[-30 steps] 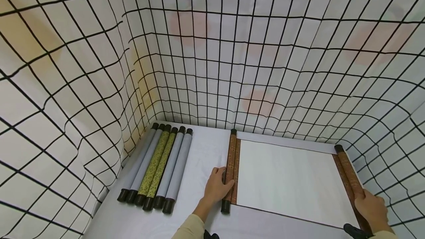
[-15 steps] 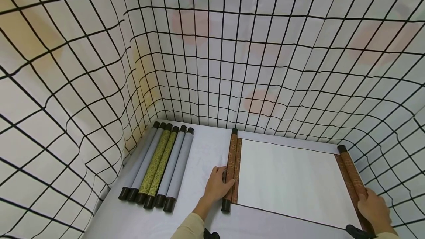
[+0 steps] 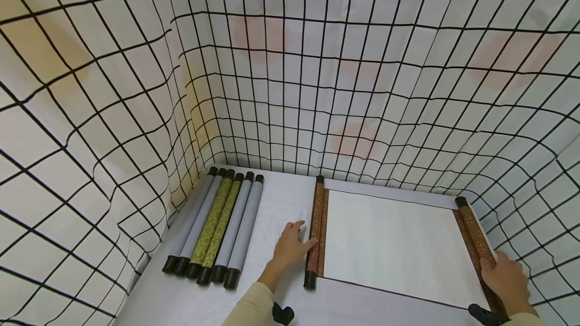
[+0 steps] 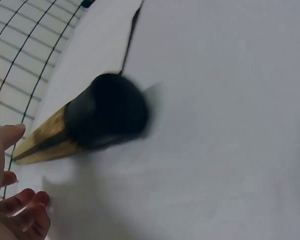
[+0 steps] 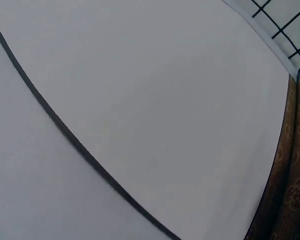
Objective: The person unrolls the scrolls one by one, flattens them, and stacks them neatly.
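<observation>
A hanging scroll lies partly unrolled, its blank white sheet between two brown patterned rollers with black end caps. Beside the left roller, my left hand has its fingers spread apart, the thumb tip close to or touching it. In the left wrist view, fingers show to the left of the black cap, with a gap between. My right hand grips the lower part of the right roller. The right wrist view catches the sheet and brown roller, but not the fingers.
Several rolled scrolls lie side by side at the left, some grey and some yellow-green patterned. A black wire grid stands around the back and sides of the white-covered table.
My left hand has loosened from the left roller and drawn back slightly leftward, fingers spreading. The right hand keeps its hold on the right roller, and the scroll lies as before.
</observation>
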`<state>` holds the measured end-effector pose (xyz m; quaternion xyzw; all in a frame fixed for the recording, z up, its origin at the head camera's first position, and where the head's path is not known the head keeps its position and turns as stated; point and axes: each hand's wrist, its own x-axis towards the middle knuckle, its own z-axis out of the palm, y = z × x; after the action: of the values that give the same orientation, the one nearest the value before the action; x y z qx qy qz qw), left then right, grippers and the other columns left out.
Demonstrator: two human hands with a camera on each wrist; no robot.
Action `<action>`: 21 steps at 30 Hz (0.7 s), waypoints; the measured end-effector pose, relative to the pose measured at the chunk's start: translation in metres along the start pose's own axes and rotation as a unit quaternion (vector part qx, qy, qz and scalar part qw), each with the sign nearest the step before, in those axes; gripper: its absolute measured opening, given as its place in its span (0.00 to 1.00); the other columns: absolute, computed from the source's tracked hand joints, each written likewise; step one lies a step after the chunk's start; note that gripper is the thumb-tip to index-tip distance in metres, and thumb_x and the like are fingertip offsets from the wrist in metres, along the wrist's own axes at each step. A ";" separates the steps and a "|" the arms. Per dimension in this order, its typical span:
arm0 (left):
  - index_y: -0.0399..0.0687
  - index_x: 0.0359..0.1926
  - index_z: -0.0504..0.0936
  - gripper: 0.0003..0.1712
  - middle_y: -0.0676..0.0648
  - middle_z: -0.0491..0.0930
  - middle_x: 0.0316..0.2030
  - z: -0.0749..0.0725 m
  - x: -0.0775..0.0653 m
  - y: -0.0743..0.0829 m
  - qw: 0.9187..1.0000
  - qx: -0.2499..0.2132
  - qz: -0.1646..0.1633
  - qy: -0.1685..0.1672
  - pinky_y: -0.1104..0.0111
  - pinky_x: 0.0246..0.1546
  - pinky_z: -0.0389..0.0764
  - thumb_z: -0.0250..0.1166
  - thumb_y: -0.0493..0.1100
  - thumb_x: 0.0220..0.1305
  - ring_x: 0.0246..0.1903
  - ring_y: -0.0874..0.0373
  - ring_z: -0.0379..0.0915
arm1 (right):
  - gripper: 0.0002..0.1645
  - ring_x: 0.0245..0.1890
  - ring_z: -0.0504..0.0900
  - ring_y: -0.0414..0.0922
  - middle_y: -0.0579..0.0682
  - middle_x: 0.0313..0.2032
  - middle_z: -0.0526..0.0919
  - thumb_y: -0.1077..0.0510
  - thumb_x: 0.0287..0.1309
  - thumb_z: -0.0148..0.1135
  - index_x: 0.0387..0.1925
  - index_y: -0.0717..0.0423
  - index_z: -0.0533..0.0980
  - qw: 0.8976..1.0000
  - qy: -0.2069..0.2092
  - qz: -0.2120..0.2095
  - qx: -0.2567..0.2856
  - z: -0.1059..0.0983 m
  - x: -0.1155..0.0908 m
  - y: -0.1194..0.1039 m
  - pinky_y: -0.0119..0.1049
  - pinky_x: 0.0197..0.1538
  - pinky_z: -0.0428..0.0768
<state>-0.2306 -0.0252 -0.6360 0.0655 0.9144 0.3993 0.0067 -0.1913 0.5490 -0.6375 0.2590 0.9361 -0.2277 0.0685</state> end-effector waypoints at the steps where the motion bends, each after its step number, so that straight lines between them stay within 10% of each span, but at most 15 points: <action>1: 0.41 0.69 0.74 0.39 0.40 0.76 0.53 -0.007 0.002 -0.002 1.000 -0.001 -0.002 0.008 0.56 0.41 0.80 0.72 0.58 0.66 0.42 0.52 0.77 | 0.45 0.60 0.56 0.85 0.84 0.62 0.55 0.47 0.74 0.44 0.75 0.76 0.46 1.000 0.008 -0.005 0.005 -0.002 -0.001 -0.006 0.79 0.51 0.67; 9: 0.42 0.69 0.75 0.35 0.38 0.78 0.53 -0.062 0.016 -0.011 0.998 -0.005 0.004 0.064 0.55 0.37 0.80 0.71 0.52 0.67 0.40 0.50 0.78 | 0.38 0.57 0.64 0.81 0.85 0.58 0.64 0.55 0.72 0.51 0.69 0.82 0.57 0.988 0.091 -0.123 0.030 -0.008 -0.011 -0.062 0.74 0.53 0.67; 21: 0.39 0.73 0.69 0.39 0.32 0.74 0.58 -0.125 0.017 -0.027 0.997 0.000 -0.016 0.080 0.50 0.39 0.81 0.70 0.52 0.70 0.43 0.44 0.79 | 0.33 0.56 0.69 0.77 0.80 0.56 0.71 0.59 0.71 0.56 0.68 0.79 0.62 0.967 0.097 -0.233 0.012 0.008 -0.033 -0.136 0.72 0.53 0.68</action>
<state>-0.2583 -0.1325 -0.5699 0.0182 0.9130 0.4031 -0.0600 -0.2328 0.4265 -0.5834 0.0552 0.9700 -0.2224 -0.0811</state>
